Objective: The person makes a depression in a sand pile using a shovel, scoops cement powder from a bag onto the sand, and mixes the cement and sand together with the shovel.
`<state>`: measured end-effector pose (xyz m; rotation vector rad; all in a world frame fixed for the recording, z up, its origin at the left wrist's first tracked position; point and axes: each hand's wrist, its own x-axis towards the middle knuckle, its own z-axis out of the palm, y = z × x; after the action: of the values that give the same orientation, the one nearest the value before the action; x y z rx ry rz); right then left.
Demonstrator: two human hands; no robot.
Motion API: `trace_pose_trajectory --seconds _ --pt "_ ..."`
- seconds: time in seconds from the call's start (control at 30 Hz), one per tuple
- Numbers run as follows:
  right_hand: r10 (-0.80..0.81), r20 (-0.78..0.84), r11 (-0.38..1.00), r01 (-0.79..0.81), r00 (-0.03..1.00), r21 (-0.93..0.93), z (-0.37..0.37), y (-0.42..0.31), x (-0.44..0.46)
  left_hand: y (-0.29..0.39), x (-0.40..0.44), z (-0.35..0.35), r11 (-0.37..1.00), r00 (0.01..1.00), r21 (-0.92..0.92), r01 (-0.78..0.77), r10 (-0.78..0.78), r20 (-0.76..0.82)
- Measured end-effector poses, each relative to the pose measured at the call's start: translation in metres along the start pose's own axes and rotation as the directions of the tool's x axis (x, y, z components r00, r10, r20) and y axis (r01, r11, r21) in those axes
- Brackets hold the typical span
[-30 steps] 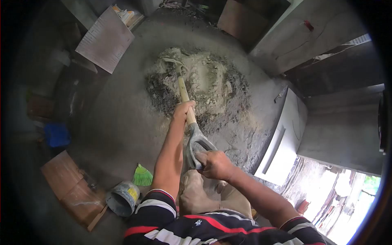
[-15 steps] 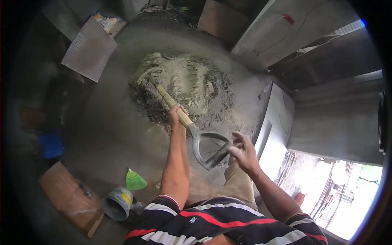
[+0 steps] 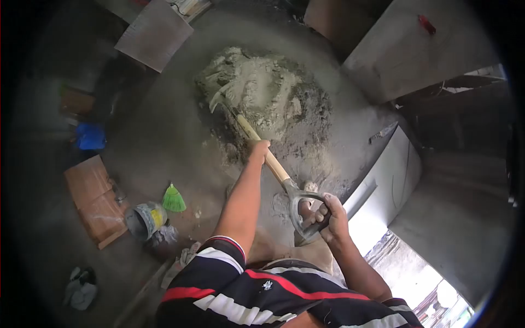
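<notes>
A shovel (image 3: 278, 167) with a pale wooden shaft and a grey D-shaped handle slants across the middle of the head view. My left hand (image 3: 259, 148) is closed around the shaft about halfway along. At the handle, my right hand (image 3: 331, 214) has its fingers wrapped round the end bar. The shovel's blade (image 3: 220, 97) lies at the left side of a heap of grey powdery mix (image 3: 261, 90) on the floor. Part of the blade appears covered by the mix.
A bucket (image 3: 143, 221) and a green broom head (image 3: 174, 198) are on the floor at lower left, near a brown board (image 3: 94, 199) and a blue object (image 3: 90, 135). A flat sheet (image 3: 155, 35) is at upper left. Pale panels (image 3: 391, 175) line the right side.
My right hand has gone from loose beside the handle to gripping it. The view has shifted, and the blade now sits lower on the heap's left side.
</notes>
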<state>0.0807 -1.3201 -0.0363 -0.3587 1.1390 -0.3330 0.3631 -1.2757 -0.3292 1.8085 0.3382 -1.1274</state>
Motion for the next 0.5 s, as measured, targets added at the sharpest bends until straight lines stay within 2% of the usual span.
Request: trace_pose_trajectory --seconds 0.07,0.1,0.17,0.2,0.27,0.3,0.33,0.37,0.4,0.43,0.5 --pt "0.012 -0.008 1.0 -0.012 1.0 -0.001 -0.032 -0.021 -0.014 -0.031 0.007 0.034 0.999 0.981 -0.013 -0.045 0.042 -0.188" --pt "0.017 -0.022 1.0 -0.016 1.0 0.01 -0.052 -0.026 -0.021 -0.05 0.011 0.046 0.999 0.983 0.0 -0.039 0.039 -0.181" --pt "-0.025 -0.117 0.998 0.017 0.993 -0.064 -0.085 -0.033 -0.039 -0.09 0.01 0.062 0.991 0.985 -0.118 -0.055 0.035 -0.166" --pt "-0.043 -0.131 0.992 0.027 0.99 -0.124 -0.101 -0.037 -0.05 -0.104 0.001 0.071 0.978 0.997 -0.206 0.019 -0.034 -0.072" --pt "-0.107 -0.172 0.963 0.059 0.979 -0.261 -0.124 -0.051 -0.074 -0.148 0.001 0.103 0.952 0.991 -0.287 0.108 -0.126 -0.044" --pt "-0.152 -0.202 0.939 0.077 0.968 -0.335 -0.131 -0.058 -0.087 -0.137 -0.036 0.118 0.95 0.984 -0.296 0.099 -0.138 -0.115" --pt "-0.221 -0.208 0.883 0.105 0.953 -0.456 -0.131 -0.067 -0.099 -0.169 -0.024 0.134 0.889 0.973 -0.412 0.199 -0.229 -0.023" --pt "-0.29 -0.209 0.813 0.125 0.934 -0.569 -0.13 -0.076 -0.114 -0.122 -0.09 0.142 0.848 0.963 -0.484 0.216 -0.266 -0.035" --pt "-0.339 -0.185 0.753 0.147 0.922 -0.642 -0.128 -0.084 -0.126 -0.186 -0.046 0.159 0.829 0.956 -0.48 0.288 -0.281 0.087" --pt "-0.387 -0.158 0.683 0.168 0.908 -0.711 -0.128 -0.091 -0.137 -0.166 -0.079 0.168 0.81 0.954 -0.513 0.286 -0.29 0.075" --pt "-0.437 -0.109 0.583 0.19 0.893 -0.79 -0.119 -0.1 -0.156 -0.127 -0.13 0.169 0.653 0.886 -0.601 0.461 -0.377 0.27"
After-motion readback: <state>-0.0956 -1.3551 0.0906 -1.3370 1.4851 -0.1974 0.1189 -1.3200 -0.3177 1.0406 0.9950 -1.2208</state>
